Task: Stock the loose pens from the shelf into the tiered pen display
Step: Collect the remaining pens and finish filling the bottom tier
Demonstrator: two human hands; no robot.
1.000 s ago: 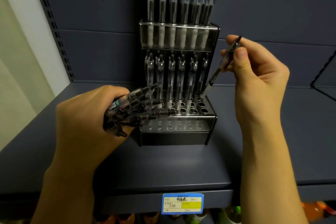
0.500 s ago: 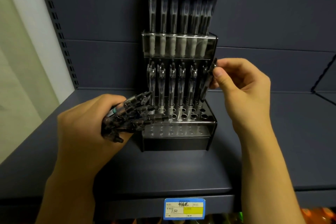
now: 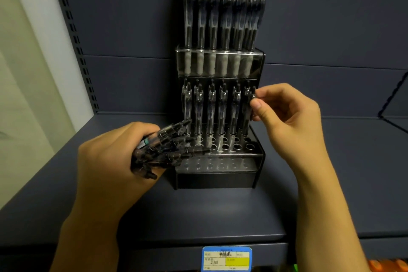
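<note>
Tiered pen display (image 3: 220, 174) stood upright on dark shelf (image 3: 331, 183), against back panel. Left hand (image 3: 110, 161) wrapped round bundle of loose pens (image 3: 167, 150), tips pointing right twd display's near-left corner. Right hand (image 3: 287, 114) pinched, thumb & fingers, top of rightmost pen (image 3: 248, 112) in middle tier; pen upright, lower end seated in far row w/ five others. Near rows of holes unfilled. Upper tiers full. Blue-yellow price tag (image 3: 227, 258) fixed on shelf's near edge.
</note>
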